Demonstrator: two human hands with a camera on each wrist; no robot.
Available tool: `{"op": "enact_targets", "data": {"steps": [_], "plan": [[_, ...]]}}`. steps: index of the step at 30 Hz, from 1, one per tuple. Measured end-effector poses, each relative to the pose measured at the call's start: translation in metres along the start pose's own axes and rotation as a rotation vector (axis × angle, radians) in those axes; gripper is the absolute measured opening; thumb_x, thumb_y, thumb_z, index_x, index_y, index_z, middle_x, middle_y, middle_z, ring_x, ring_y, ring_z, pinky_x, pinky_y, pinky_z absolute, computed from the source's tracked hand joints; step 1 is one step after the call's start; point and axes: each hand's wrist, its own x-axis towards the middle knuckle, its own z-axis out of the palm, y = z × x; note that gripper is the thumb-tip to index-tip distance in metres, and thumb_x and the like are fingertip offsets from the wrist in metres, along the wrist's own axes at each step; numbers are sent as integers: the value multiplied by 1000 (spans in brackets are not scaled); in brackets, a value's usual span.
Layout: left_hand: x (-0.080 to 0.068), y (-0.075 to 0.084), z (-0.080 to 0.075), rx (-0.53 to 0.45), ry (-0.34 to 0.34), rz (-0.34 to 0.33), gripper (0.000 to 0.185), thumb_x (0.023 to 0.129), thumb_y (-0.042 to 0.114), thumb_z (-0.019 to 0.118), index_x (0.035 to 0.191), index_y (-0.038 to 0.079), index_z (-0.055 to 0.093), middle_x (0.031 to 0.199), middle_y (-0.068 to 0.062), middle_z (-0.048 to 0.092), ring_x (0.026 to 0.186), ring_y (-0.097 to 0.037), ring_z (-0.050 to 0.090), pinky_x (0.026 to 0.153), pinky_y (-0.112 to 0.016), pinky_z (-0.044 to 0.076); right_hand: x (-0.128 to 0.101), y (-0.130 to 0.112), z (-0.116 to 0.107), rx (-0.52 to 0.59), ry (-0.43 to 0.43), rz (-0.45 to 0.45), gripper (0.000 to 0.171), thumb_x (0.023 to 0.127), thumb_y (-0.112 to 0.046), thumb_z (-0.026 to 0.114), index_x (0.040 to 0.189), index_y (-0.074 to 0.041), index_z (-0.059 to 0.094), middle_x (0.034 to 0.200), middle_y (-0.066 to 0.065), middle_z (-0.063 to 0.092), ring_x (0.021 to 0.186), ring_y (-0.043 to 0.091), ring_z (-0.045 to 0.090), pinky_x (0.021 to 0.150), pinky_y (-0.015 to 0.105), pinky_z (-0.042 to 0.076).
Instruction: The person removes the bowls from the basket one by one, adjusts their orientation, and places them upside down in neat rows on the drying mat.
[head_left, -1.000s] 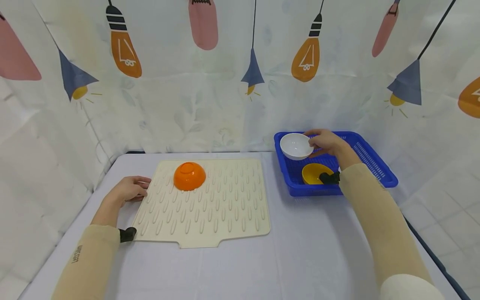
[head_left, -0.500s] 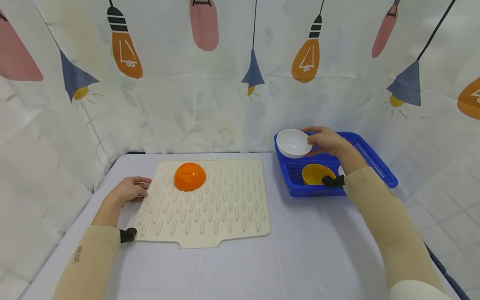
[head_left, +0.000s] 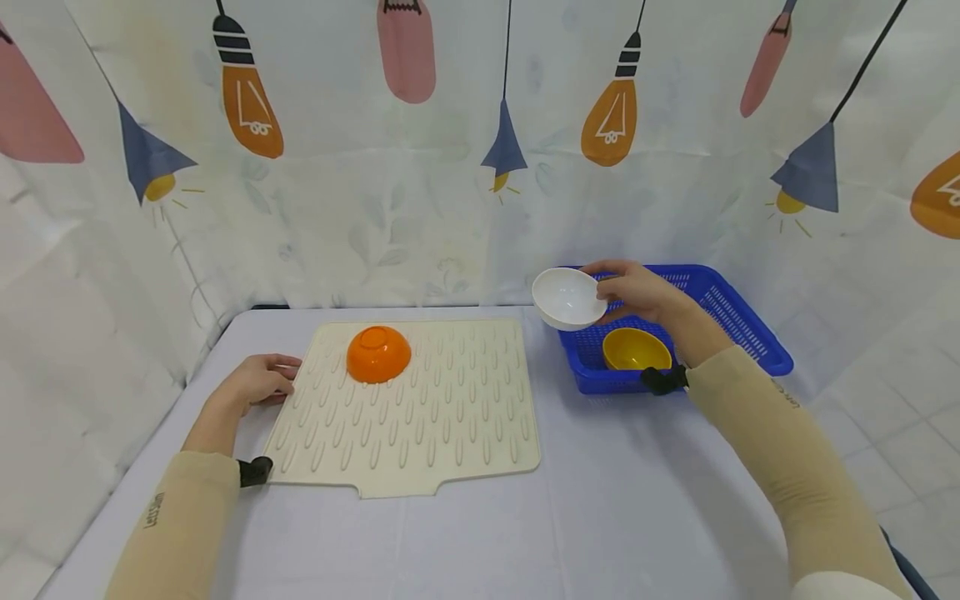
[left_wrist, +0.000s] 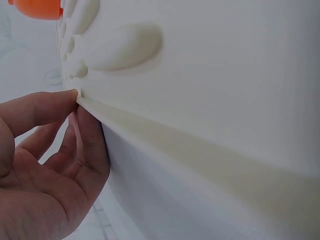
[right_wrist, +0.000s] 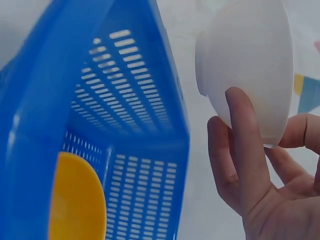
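Note:
In the head view my right hand (head_left: 633,292) holds a white bowl (head_left: 567,297) by its rim, raised over the left side of the blue basket. The right wrist view shows the white bowl (right_wrist: 250,65) tipped sideways, fingers on its outer wall and thumb at the rim. A yellow bowl (head_left: 636,349) sits inside the basket (head_left: 630,382). My left hand (head_left: 258,381) pinches the left edge of a cream drying mat (head_left: 420,425) with raised ridges; the left wrist view shows fingertips (left_wrist: 70,100) at that edge. An orange bowl (head_left: 378,354) lies upside down on the mat's back left.
A white cloth (head_left: 600,517) covers the table under the mat and basket. Behind it hangs a curtain (head_left: 420,217) printed with lamps and bulbs. The basket's slotted walls stand close to my right wrist.
My right hand has carried the white bowl to the left, from inside the basket's outline to beyond its left rim. The left hand, mat and orange bowl have stayed in place.

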Motion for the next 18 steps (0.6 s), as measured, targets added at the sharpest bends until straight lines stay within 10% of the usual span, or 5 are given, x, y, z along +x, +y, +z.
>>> {"op": "enact_targets", "data": {"steps": [18], "plan": [[3,-3,3,-6,9,-3,65,91,-9,60,150,-15,34,138,-34,49,90,-14,64,74,-28,58,-12,-4,46,24,-18,-38,58,97,1,58,152,-7,44,146,26,44,120,46,55,95,60,52]]}}
